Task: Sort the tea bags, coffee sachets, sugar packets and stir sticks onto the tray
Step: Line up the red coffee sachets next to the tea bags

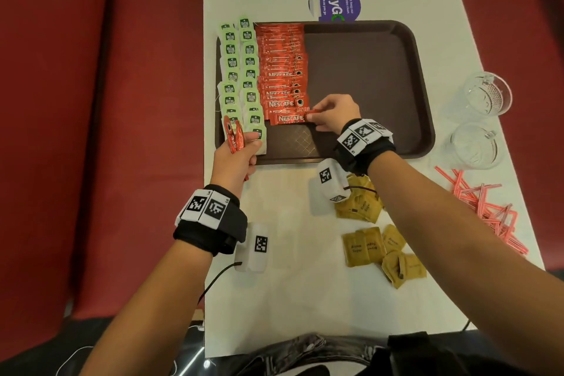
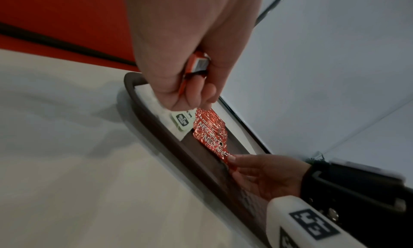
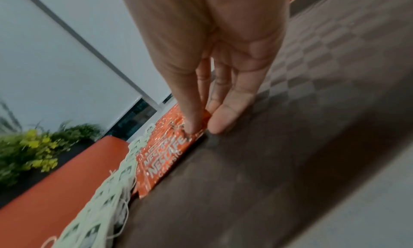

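A brown tray [image 1: 366,49] holds two columns of green tea bags [image 1: 241,70] along its left side and a column of red coffee sachets [image 1: 282,70] beside them. My right hand [image 1: 332,113] pinches the right end of the nearest sachet [image 1: 288,118] lying on the tray, seen up close in the right wrist view [image 3: 165,161]. My left hand [image 1: 239,156] grips a small bunch of red coffee sachets [image 1: 233,134] upright at the tray's front left corner [image 2: 194,68]. Yellow sugar packets [image 1: 375,247] and red-striped stir sticks [image 1: 485,204] lie on the white table.
Two clear glass mugs [image 1: 485,94] [image 1: 473,143] stand right of the tray. A round purple sticker [image 1: 335,3] sits behind it. The tray's right half [image 1: 366,85] is bare. Red seating borders the table [image 1: 305,299] on the left.
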Available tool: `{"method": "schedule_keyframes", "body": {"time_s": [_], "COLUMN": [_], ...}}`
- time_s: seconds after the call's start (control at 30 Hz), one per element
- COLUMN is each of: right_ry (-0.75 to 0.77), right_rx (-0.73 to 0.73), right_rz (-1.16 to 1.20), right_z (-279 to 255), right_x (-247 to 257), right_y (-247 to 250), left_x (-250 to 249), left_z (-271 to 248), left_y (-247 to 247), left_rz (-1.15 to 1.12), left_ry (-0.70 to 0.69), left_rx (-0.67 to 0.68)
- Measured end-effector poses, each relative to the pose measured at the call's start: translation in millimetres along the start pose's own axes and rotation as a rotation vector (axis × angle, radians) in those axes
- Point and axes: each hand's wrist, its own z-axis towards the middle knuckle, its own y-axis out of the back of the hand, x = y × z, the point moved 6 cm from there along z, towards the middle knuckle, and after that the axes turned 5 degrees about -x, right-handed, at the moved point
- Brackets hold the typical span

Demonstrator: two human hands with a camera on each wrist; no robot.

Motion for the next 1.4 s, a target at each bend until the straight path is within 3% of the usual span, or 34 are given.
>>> {"method": "schedule_keyframes", "body": {"time_s": [0.17, 0.73, 0.97, 1.13, 1.2, 1.27, 1.33, 1.4], "right_ry": [0.021, 0.094, 0.118, 0.226, 0.247, 0.251, 0.256, 0.261], "right_rx": [-0.041, -0.047, -0.052, -0.096, -0.008, 0.19, 0.405, 0.499], "right_rz": [-0.136, -0.079, -0.098, -0.125, -0.044, 0.077, 0.163, 0.187], "right_z": [8, 5, 3, -15, -31, -51, -71, -81], "right_x": [3, 9, 6, 19, 29, 38, 43, 45], "right_y": [-10, -13, -12, 0, -2, -9, -16, -16], "left_x": [1, 5, 10, 9, 6, 3, -1, -5], "left_z": [-1, 4, 7, 6, 2, -3, -8, -12], "left_y": [0, -6, -12, -17, -19, -21, -21, -20], "left_rz": [-0.007, 0.008, -0.024, -0.061, -0.019, 0.029, 0.063, 0.087], "left_ry": [0.002, 0.021, 0.112, 0.086, 0.004, -0.062, -0.099, -0.116], "left_rx": [0.015, 0.032, 0.034, 0.063, 0.123, 0.175, 0.18, 0.17]}}
